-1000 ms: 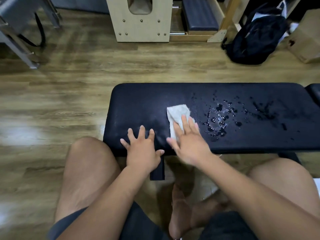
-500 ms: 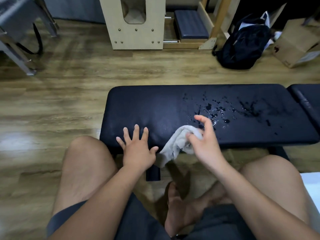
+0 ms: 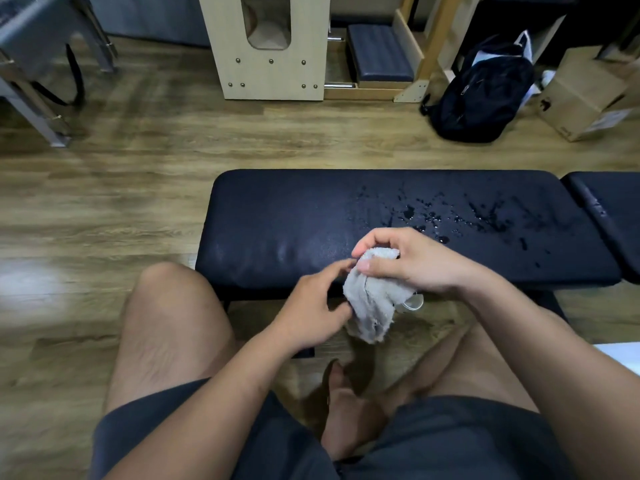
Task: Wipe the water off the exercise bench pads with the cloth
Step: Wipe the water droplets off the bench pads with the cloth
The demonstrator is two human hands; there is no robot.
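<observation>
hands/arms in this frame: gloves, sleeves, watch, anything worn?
Nothing worn that shows. Both the left hand and the right hand are bare, with no gloves, rings or tape visible. Both forearms are uncovered up to the frame edge, with no sleeve cuff, watch or wristband in view. The only clothing visible is dark grey shorts, and the feet are bare.

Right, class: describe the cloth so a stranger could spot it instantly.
Find the long black bench pad across the wooden floor. At its near edge, the right hand pinches a crumpled grey-white cloth, the only pale, soft thing there.
</observation>
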